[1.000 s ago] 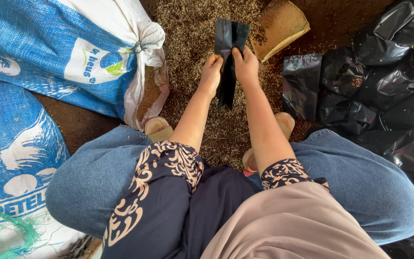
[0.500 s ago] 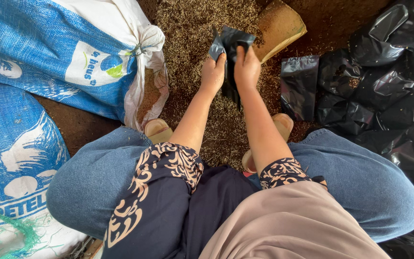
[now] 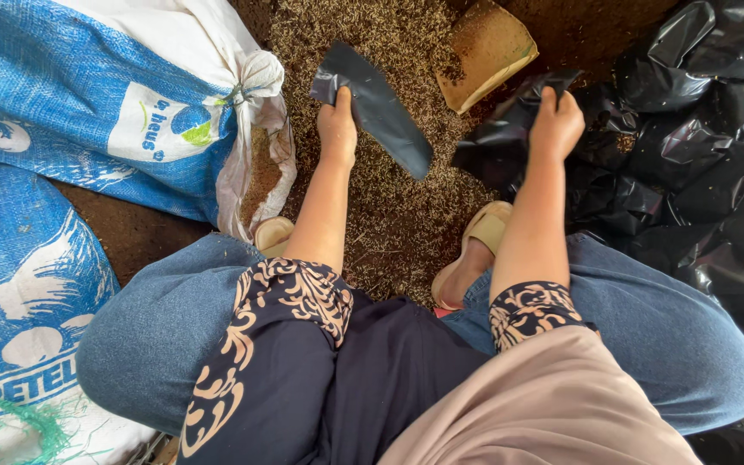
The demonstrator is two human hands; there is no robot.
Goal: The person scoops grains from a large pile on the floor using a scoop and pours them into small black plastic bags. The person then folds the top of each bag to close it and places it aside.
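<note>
I squat over a floor strewn with rice husk [image 3: 389, 215]. My left hand [image 3: 337, 125] grips a flat, dark plastic bag [image 3: 381, 108], which slants down to the right above the husk. My right hand [image 3: 555, 120] has gone to the right and pinches the edge of a crumpled black plastic bag [image 3: 510, 142] at the near side of a heap of such bags [image 3: 691, 172]. A tan flat scoop-like board [image 3: 486, 47] lies on the husk between and beyond both hands.
Large blue and white woven sacks [image 3: 88, 112] lie at the left, one tied at its neck with husk showing in the opening [image 3: 260, 172]. My feet in tan sandals [image 3: 475, 250] rest on the husk beneath my arms. Green twine [image 3: 10, 430] lies bottom left.
Both hands held one dark bag together before. Now my right hand has let go and moved right to the black bag heap, while my left hand keeps the flat bag.
</note>
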